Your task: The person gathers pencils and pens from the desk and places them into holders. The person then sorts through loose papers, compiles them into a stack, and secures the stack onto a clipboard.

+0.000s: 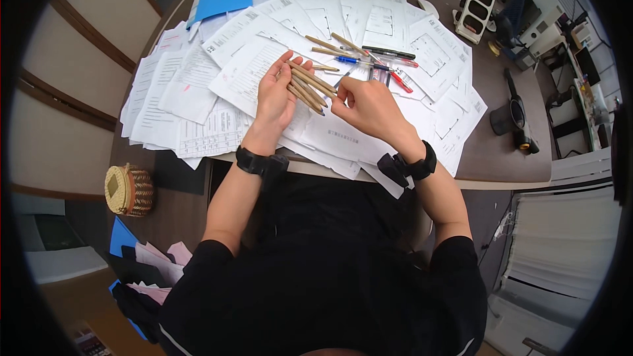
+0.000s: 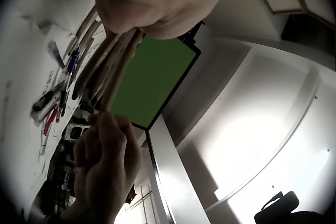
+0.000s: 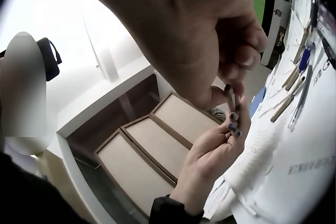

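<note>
**Four or more pencils (image 1: 308,94), held over papers (image 1: 191,92)**

Our left hand (image 1: 274,97) grasps the bundle; our right hand (image 1: 370,107) pinches one by its end. Long axes slant far-left to near-right. We count one blue pen (image 1: 348,60) beyond.

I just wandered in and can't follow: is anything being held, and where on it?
A bundle of brown pencils: the left hand grips it near one end, and the right hand pinches the opposite end of at least one pencil.
</note>
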`<action>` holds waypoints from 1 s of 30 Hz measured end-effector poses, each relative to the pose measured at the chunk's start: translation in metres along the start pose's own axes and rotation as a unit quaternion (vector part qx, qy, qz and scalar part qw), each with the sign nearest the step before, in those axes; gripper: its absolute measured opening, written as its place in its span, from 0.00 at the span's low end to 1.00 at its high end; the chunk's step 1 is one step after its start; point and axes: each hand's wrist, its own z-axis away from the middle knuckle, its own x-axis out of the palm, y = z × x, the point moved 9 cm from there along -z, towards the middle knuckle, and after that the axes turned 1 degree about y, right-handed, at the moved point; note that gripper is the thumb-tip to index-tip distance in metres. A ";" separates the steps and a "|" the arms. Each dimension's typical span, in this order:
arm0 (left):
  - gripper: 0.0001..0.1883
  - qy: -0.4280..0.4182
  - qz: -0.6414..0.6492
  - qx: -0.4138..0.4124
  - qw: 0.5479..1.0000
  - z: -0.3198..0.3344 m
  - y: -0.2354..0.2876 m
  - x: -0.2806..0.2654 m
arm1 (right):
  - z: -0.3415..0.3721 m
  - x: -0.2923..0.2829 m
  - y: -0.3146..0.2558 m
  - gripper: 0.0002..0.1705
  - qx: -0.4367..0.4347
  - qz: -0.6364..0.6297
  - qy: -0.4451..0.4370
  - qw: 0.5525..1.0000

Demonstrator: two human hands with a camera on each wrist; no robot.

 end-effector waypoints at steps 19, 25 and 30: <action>0.17 -0.024 0.024 -0.011 0.999 0.000 -0.004 0.004 | -0.006 0.022 0.032 0.16 0.137 -0.305 -0.070 0.940; 0.17 -0.025 0.014 0.005 1.000 0.004 0.004 0.020 | -0.005 0.034 0.028 0.16 0.142 -0.325 -0.110 0.928; 0.18 -0.068 -0.069 0.046 0.994 0.010 0.009 0.039 | -0.004 0.039 0.027 0.14 0.147 -0.275 -0.102 0.945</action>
